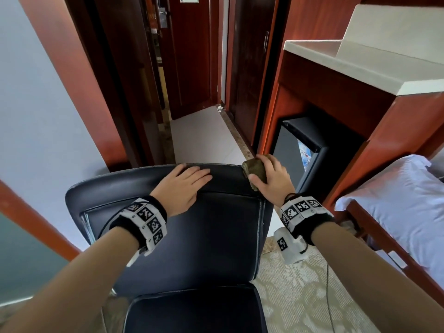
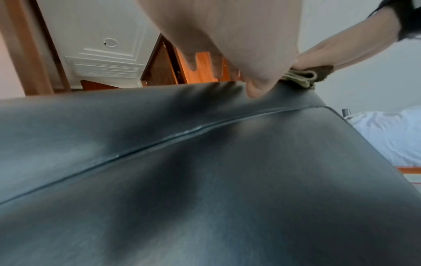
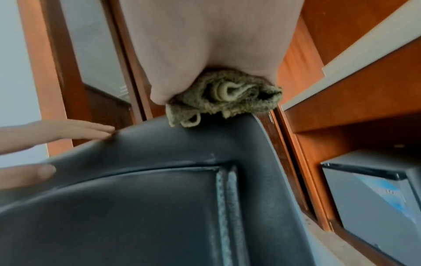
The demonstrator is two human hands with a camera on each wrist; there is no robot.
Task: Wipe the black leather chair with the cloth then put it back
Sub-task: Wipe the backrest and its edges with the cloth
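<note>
- i see the black leather chair (image 1: 192,236) in front of me, backrest facing me.
- my left hand (image 1: 185,186) lies flat on the backrest's top edge, fingers straight and released.
- my right hand (image 1: 271,179) grasps the folded cloth (image 1: 255,170), pressing it on the top right corner.

The chair (image 1: 182,239) is showing smooth black leather with a dull sheen; the cloth (image 3: 224,95) is looking like rough olive terry; the cabinet (image 1: 336,109) is gleaming in glossy reddish wood.
</note>
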